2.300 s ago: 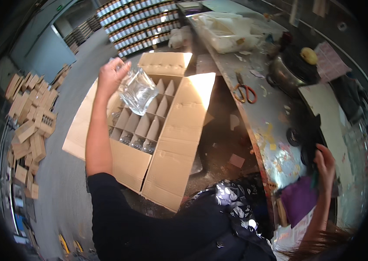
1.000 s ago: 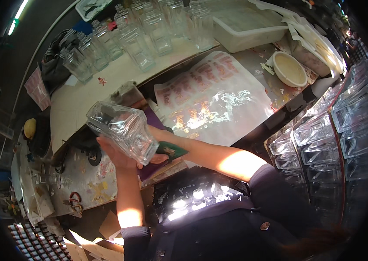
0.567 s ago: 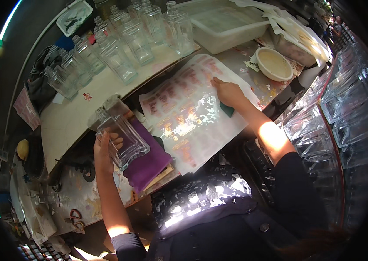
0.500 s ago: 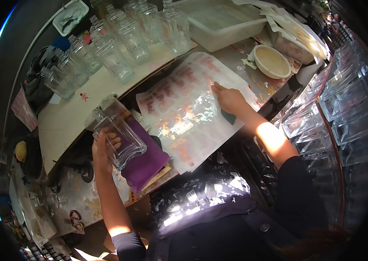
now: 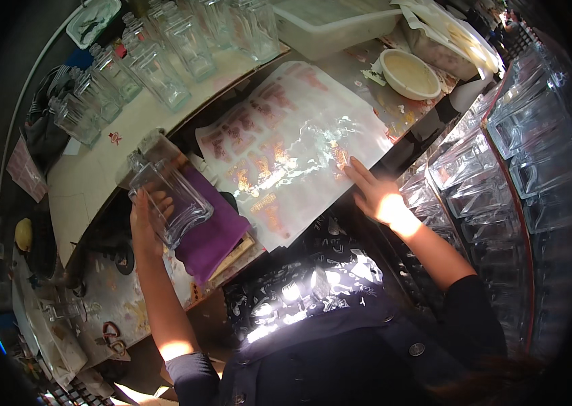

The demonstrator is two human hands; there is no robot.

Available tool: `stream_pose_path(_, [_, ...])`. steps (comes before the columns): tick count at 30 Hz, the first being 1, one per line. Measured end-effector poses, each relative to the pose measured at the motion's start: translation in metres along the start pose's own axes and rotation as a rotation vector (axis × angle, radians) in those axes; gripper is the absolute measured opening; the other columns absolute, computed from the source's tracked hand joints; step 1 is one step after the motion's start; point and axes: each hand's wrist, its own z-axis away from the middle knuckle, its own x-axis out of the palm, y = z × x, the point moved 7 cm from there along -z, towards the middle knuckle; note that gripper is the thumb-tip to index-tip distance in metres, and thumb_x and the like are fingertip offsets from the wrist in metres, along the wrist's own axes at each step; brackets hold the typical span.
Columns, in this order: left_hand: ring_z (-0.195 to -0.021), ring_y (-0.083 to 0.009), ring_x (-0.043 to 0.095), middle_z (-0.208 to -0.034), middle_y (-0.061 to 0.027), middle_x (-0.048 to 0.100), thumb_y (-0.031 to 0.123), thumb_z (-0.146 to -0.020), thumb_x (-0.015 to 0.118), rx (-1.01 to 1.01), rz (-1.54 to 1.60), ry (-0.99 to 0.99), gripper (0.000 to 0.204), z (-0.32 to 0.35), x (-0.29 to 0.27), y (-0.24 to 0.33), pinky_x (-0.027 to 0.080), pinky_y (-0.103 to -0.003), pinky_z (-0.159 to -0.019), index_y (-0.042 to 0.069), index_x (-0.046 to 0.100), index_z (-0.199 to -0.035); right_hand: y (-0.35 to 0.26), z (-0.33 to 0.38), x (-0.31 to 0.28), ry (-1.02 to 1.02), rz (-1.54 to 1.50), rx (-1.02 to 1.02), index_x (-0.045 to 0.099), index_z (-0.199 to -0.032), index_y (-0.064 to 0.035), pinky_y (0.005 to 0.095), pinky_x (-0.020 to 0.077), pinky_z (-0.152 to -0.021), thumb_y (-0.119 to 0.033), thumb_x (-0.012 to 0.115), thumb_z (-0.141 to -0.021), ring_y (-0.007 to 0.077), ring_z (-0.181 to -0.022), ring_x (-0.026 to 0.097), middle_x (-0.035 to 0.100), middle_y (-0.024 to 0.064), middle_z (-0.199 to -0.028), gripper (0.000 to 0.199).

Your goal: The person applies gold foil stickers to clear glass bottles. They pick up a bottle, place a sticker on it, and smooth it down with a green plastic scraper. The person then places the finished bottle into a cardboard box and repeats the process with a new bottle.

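Note:
My left hand (image 5: 145, 220) is wrapped round a clear rectangular glass bottle (image 5: 181, 203), which is tilted with its neck toward the upper left. A purple cloth (image 5: 215, 237) lies just to the right of the bottle and partly under it. Across the middle of the bench is a large whitish sheet (image 5: 360, 101) bearing rows of pinkish and gold printed patterns. At the sheet's right edge, my right hand (image 5: 375, 195) has its fingers stretched out, with the fingertips on or just over a gold pattern (image 5: 338, 153). Glare from the sun washes out part of the sheet.
Several clear glass bottles (image 5: 157, 71) stand on the pale board (image 5: 83, 196) at the back left. A white bowl (image 5: 409, 76) and a translucent plastic tub (image 5: 333, 30) sit at the far side. On the right, stacked glass bottles (image 5: 475, 203) rise beside my arm.
My right hand has come down and nearer along the sheet's right edge, its fingers now stretched out instead of pinched. The left hand still holds the bottle. The whole view has shifted slightly.

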Motion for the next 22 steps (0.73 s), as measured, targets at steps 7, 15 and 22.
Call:
stream_pose_path(7, [-0.091, -0.0195, 0.061, -0.098, -0.0052, 0.061, 0.048, -0.094, 0.055, 0.003, 0.064, -0.025, 0.051, 0.005, -0.008, -0.004, 0.05, -0.034, -0.083, 0.006, 0.051, -0.123, -0.007, -0.01, -0.014, 0.136, -0.037, -0.268, 0.065, -0.107, -0.0053, 0.0327, 0.0526, -0.06, -0.001, 0.062, -0.079, 0.0242, -0.063, 0.065, 0.068, 0.0091, -0.107, 0.028])
stream_pose_path(15, [-0.093, -0.0234, 0.064, -0.098, -0.0086, 0.06, 0.057, -0.091, 0.053, -0.053, 0.156, 0.013, 0.067, 0.012, 0.004, -0.013, 0.054, -0.035, -0.082, 0.002, 0.047, -0.127, -0.033, -0.06, 0.01, -0.191, -1.604, 0.563, 0.059, -0.108, 0.0013, 0.0205, 0.0262, -0.036, -0.02, 0.048, -0.098, 0.0032, -0.038, 0.034, 0.069, 0.017, -0.104, 0.026])
stream_pose_path(22, [-0.098, -0.0239, 0.062, -0.103, -0.0104, 0.057, 0.059, -0.089, 0.054, -0.115, 0.107, 0.037, 0.071, 0.014, 0.005, -0.012, 0.053, -0.035, -0.085, 0.003, 0.044, -0.132, -0.156, -0.155, -0.023, -0.128, -1.347, 0.018, 0.063, -0.115, -0.0039, 0.0144, 0.035, -0.051, -0.016, 0.052, -0.098, 0.0, -0.056, 0.045, 0.07, 0.0061, -0.106, 0.023])
